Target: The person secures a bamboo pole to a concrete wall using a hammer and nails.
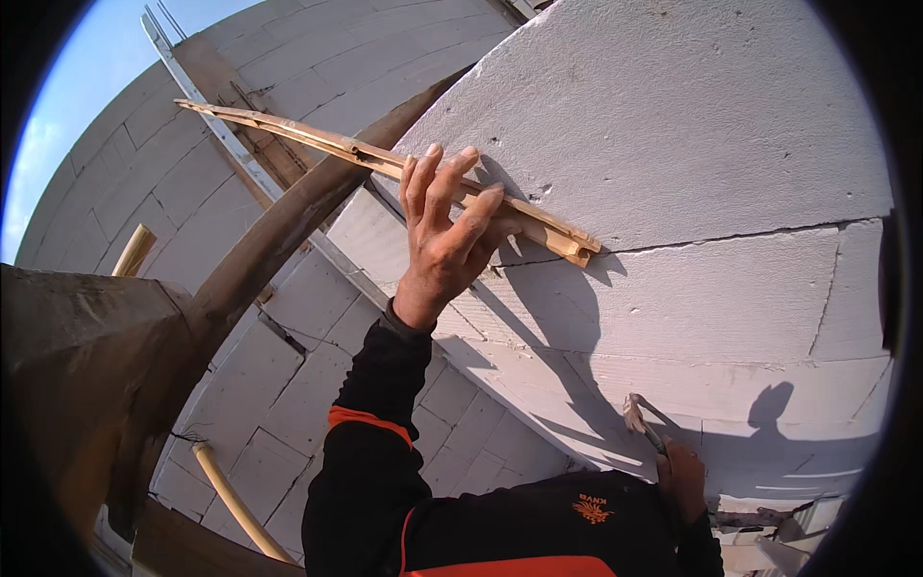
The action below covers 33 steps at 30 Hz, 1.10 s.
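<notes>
My left hand [444, 231] reaches up, its curled fingers holding a long split bamboo strip [317, 139] near the strip's right end. That strip slants down to the right, with its lower end close against the pale block wall [692, 144], near a joint between blocks. Low on the right, my right hand [683, 479] is closed round the handle of a hammer [635, 413], whose head points up, well apart from the strip. Part of that grip is hidden behind the hand. Black sleeves with orange trim cover my arms.
A curved brown beam [288, 216] crosses on the left beside a large brown panel [87, 337]. Behind them stand a long metal bar [216, 130] and another block wall [288, 58]. A bamboo pole [240, 505] leans at lower left. Broken pieces [769, 543] lie at lower right.
</notes>
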Each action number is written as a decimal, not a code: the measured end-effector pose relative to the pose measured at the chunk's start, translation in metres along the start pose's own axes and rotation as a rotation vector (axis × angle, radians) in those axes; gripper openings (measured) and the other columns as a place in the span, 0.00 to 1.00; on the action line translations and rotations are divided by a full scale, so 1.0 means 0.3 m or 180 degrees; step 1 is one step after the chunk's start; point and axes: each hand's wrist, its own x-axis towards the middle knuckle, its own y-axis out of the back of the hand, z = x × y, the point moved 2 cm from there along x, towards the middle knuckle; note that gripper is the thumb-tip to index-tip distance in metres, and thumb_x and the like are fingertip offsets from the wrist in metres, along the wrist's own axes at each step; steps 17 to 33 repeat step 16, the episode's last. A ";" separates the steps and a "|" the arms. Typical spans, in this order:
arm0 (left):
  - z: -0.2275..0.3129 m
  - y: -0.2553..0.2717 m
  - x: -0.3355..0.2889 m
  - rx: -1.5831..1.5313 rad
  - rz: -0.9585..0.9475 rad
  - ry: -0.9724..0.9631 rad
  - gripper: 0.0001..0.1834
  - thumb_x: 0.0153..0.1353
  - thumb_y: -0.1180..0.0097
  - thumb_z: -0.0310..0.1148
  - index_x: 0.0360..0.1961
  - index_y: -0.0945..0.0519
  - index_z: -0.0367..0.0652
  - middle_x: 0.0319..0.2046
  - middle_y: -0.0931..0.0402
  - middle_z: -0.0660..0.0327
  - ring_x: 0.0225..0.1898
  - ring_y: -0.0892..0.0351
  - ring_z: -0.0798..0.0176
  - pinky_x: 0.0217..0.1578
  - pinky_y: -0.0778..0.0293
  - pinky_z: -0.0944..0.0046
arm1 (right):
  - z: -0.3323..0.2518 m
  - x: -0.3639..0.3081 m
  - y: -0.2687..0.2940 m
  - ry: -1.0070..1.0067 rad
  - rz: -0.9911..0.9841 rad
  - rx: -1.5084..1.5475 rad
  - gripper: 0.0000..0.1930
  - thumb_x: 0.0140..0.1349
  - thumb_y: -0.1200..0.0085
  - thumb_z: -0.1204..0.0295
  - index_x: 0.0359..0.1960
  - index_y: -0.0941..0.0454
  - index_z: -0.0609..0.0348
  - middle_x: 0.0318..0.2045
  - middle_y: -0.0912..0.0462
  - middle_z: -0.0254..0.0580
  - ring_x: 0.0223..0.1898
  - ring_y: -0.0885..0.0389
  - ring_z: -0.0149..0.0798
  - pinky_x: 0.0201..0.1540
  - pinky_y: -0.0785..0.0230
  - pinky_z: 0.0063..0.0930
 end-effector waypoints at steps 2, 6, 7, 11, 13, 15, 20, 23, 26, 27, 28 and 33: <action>0.007 0.006 0.007 -0.0027 -0.0092 0.0098 0.26 0.53 0.27 0.44 0.53 0.19 0.54 0.68 0.34 0.52 0.73 0.44 0.43 0.72 0.47 0.39 | 0.028 -0.027 -0.014 -0.0146 -0.0069 0.0096 0.18 0.66 0.46 0.67 0.53 0.22 0.64 0.37 0.16 0.56 0.38 0.18 0.61 0.43 0.28 0.52; -0.002 0.031 -0.029 -0.0091 0.0052 0.0448 0.31 0.61 0.35 0.53 0.61 0.25 0.52 0.68 0.36 0.45 0.72 0.41 0.41 0.70 0.43 0.38 | 0.131 -0.037 -0.095 0.0001 -0.0346 0.0034 0.20 0.64 0.41 0.63 0.53 0.21 0.63 0.36 0.16 0.56 0.37 0.18 0.61 0.41 0.28 0.51; -0.029 0.035 -0.040 -0.0149 0.0288 0.0523 0.31 0.66 0.40 0.53 0.63 0.27 0.49 0.68 0.36 0.44 0.72 0.40 0.41 0.69 0.41 0.38 | 0.135 -0.030 -0.104 0.0109 -0.0345 -0.0013 0.19 0.62 0.39 0.62 0.49 0.20 0.62 0.34 0.16 0.56 0.37 0.18 0.60 0.40 0.27 0.50; -0.120 0.060 -0.022 -0.0132 0.0461 0.1118 0.32 0.69 0.46 0.51 0.66 0.31 0.42 0.67 0.36 0.40 0.72 0.41 0.37 0.70 0.46 0.34 | 0.167 0.014 -0.104 -0.0065 -0.0960 -0.0054 0.19 0.58 0.33 0.57 0.36 0.20 0.61 0.29 0.17 0.55 0.33 0.18 0.59 0.37 0.28 0.49; -0.120 0.039 -0.001 -0.0185 0.0451 0.1246 0.32 0.69 0.46 0.51 0.66 0.31 0.41 0.67 0.36 0.39 0.72 0.41 0.36 0.70 0.47 0.34 | 0.182 0.033 -0.104 -0.0021 -0.0846 -0.0157 0.19 0.58 0.33 0.56 0.31 0.23 0.60 0.26 0.18 0.53 0.31 0.18 0.59 0.36 0.28 0.50; -0.113 0.028 0.039 -0.0299 0.0298 0.1259 0.36 0.67 0.45 0.51 0.70 0.34 0.41 0.68 0.38 0.38 0.72 0.42 0.35 0.71 0.51 0.34 | 0.234 0.027 -0.121 -0.0028 -0.0934 -0.0071 0.19 0.58 0.33 0.55 0.33 0.21 0.59 0.25 0.18 0.52 0.31 0.18 0.58 0.35 0.29 0.51; -0.107 -0.001 0.048 -0.0029 0.0036 0.1348 0.37 0.67 0.46 0.53 0.70 0.35 0.43 0.69 0.39 0.40 0.72 0.43 0.37 0.73 0.58 0.36 | 0.257 0.025 -0.083 -0.0080 -0.0944 -0.0135 0.19 0.58 0.33 0.55 0.33 0.21 0.59 0.25 0.18 0.52 0.31 0.18 0.58 0.35 0.29 0.51; -0.107 -0.001 0.048 -0.0029 0.0036 0.1348 0.37 0.67 0.46 0.53 0.70 0.35 0.43 0.69 0.39 0.40 0.72 0.43 0.37 0.73 0.58 0.36 | 0.257 0.025 -0.083 -0.0080 -0.0944 -0.0135 0.19 0.58 0.33 0.55 0.33 0.21 0.59 0.25 0.18 0.52 0.31 0.18 0.58 0.35 0.29 0.51; -0.107 -0.001 0.048 -0.0029 0.0036 0.1348 0.37 0.67 0.46 0.53 0.70 0.35 0.43 0.69 0.39 0.40 0.72 0.43 0.37 0.73 0.58 0.36 | 0.257 0.025 -0.083 -0.0080 -0.0944 -0.0135 0.19 0.58 0.33 0.55 0.33 0.21 0.59 0.25 0.18 0.52 0.31 0.18 0.58 0.35 0.29 0.51; -0.107 -0.001 0.048 -0.0029 0.0036 0.1348 0.37 0.67 0.46 0.53 0.70 0.35 0.43 0.69 0.39 0.40 0.72 0.43 0.37 0.73 0.58 0.36 | 0.257 0.025 -0.083 -0.0080 -0.0944 -0.0135 0.19 0.58 0.33 0.55 0.33 0.21 0.59 0.25 0.18 0.52 0.31 0.18 0.58 0.35 0.29 0.51; -0.107 -0.001 0.048 -0.0029 0.0036 0.1348 0.37 0.67 0.46 0.53 0.70 0.35 0.43 0.69 0.39 0.40 0.72 0.43 0.37 0.73 0.58 0.36 | 0.257 0.025 -0.083 -0.0080 -0.0944 -0.0135 0.19 0.58 0.33 0.55 0.33 0.21 0.59 0.25 0.18 0.52 0.31 0.18 0.58 0.35 0.29 0.51; -0.107 -0.001 0.048 -0.0029 0.0036 0.1348 0.37 0.67 0.46 0.53 0.70 0.35 0.43 0.69 0.39 0.40 0.72 0.43 0.37 0.73 0.58 0.36 | 0.257 0.025 -0.083 -0.0080 -0.0944 -0.0135 0.19 0.58 0.33 0.55 0.33 0.21 0.59 0.25 0.18 0.52 0.31 0.18 0.58 0.35 0.29 0.51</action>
